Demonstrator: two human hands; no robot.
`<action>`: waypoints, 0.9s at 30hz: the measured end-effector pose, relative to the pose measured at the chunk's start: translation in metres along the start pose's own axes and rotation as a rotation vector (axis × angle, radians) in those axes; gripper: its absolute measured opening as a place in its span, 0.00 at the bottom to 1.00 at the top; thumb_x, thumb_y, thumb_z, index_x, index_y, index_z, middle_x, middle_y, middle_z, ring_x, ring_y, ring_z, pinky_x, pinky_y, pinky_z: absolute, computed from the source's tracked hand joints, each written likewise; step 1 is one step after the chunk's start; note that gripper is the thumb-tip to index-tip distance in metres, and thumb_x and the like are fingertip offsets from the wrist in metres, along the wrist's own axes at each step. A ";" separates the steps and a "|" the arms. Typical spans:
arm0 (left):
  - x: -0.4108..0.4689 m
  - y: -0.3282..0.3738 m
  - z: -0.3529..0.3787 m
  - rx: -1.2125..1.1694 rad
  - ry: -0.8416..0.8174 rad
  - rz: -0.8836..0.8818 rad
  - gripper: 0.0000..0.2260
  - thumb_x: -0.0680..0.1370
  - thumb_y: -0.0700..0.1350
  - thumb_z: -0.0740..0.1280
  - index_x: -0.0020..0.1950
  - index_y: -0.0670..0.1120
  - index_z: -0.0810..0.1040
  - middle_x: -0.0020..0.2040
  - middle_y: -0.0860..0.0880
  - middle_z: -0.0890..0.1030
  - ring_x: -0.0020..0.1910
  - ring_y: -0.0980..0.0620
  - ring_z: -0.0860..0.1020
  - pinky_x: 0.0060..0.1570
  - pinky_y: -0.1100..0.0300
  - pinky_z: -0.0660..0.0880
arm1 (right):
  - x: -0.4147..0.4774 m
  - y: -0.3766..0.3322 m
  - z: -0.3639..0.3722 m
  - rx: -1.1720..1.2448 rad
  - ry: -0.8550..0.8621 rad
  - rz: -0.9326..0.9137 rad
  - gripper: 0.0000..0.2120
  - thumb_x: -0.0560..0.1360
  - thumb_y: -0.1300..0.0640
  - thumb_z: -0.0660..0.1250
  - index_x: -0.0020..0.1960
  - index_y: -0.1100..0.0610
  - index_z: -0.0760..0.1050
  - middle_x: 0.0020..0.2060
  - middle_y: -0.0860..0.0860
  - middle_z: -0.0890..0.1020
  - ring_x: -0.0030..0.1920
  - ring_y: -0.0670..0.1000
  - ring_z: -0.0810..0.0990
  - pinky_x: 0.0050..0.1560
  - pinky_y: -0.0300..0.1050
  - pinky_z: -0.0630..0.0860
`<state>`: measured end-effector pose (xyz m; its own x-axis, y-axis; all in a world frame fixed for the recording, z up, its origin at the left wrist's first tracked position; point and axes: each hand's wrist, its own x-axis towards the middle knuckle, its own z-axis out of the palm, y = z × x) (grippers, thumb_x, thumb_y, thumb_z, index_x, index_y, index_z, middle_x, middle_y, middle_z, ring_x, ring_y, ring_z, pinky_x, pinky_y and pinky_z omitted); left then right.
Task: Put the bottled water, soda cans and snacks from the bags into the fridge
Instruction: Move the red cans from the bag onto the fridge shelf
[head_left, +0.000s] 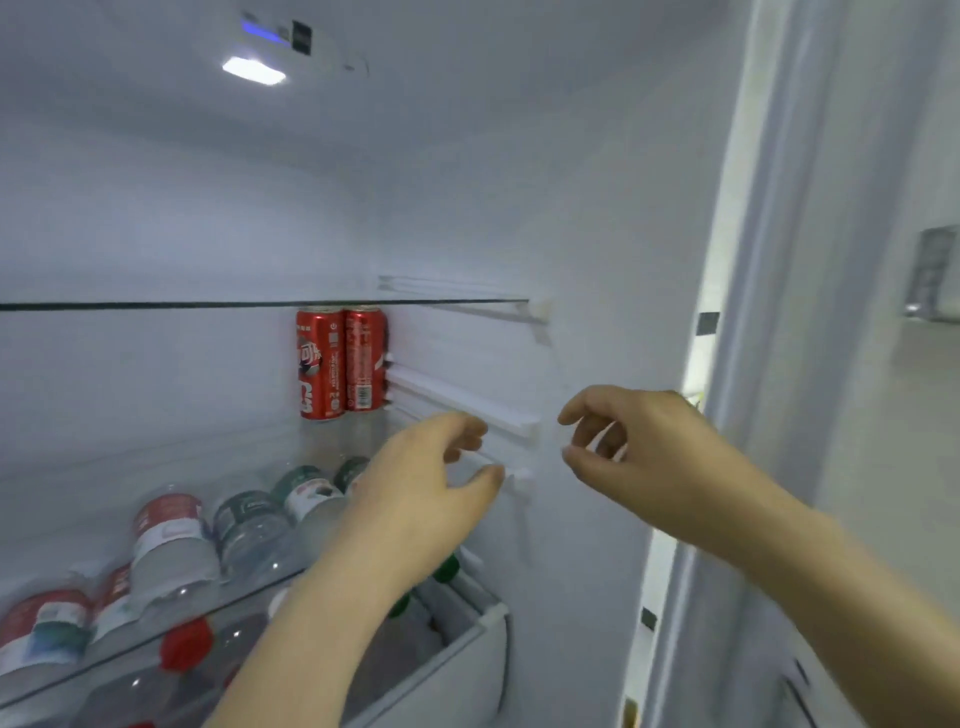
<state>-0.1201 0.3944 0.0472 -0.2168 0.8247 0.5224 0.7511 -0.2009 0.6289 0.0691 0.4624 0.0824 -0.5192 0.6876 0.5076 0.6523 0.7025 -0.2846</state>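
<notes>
My left hand (415, 499): inside the fridge, fingers loosely curled, thumb apart from them, holding nothing; it hangs in front of the right wall rails.
My right hand (639, 457): just beside the left one, nearer the door opening, fingers bent and relaxed, thumb and forefinger apart, nothing in it.
Left soda can (321, 364): red, upright at the back right of the middle shelf, just under the upper glass shelf (208, 305). It carries large white Chinese characters, too blurred for me to read.
Right soda can (365, 358): red, upright, touching the first can and close to the right wall. It has small white print in columns and a barcode low on its side; none of it is legible.
Red-label water bottle (166, 540): clear plastic, lying on its side on the middle shelf, left of my left hand. The label is red over white and its writing is blurred.
Green-label water bottles (249, 525): lying side by side to the right of the red-label one, running back toward the cans; their label text is unreadable.
More red-label bottles (47, 623): at the shelf's front left, lying down, with blurred print.
Drawer (467, 670): below the shelf, white-fronted, with bottles inside showing red and green caps.
Wall rails (467, 405): white shelf supports on the right wall, behind my fingers.
Fridge light (253, 70): lit, on the ceiling, with a blue strip just above it.
</notes>
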 end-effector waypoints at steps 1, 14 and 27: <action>-0.004 0.014 0.006 -0.006 -0.015 0.050 0.17 0.74 0.51 0.68 0.63 0.55 0.75 0.57 0.61 0.77 0.57 0.61 0.75 0.60 0.59 0.73 | -0.014 0.002 -0.013 -0.050 0.012 0.012 0.09 0.74 0.48 0.66 0.54 0.44 0.75 0.42 0.39 0.79 0.39 0.40 0.78 0.42 0.37 0.76; -0.059 0.182 0.105 -0.222 -0.271 0.483 0.16 0.73 0.57 0.66 0.60 0.58 0.75 0.53 0.64 0.78 0.53 0.69 0.73 0.56 0.66 0.73 | -0.194 0.054 -0.162 -0.410 0.116 0.253 0.16 0.70 0.41 0.61 0.56 0.43 0.76 0.43 0.37 0.79 0.44 0.40 0.79 0.48 0.43 0.79; -0.155 0.376 0.248 -0.419 -0.508 0.811 0.15 0.75 0.55 0.66 0.61 0.59 0.74 0.55 0.64 0.76 0.56 0.66 0.73 0.57 0.62 0.73 | -0.412 0.114 -0.298 -0.626 0.234 0.650 0.14 0.70 0.43 0.62 0.54 0.44 0.76 0.44 0.36 0.79 0.46 0.38 0.78 0.48 0.41 0.78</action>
<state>0.3505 0.3222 0.0599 0.6162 0.4665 0.6345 0.2568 -0.8807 0.3981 0.5215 0.2043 0.0829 0.1327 0.8092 0.5724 0.9901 -0.0813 -0.1145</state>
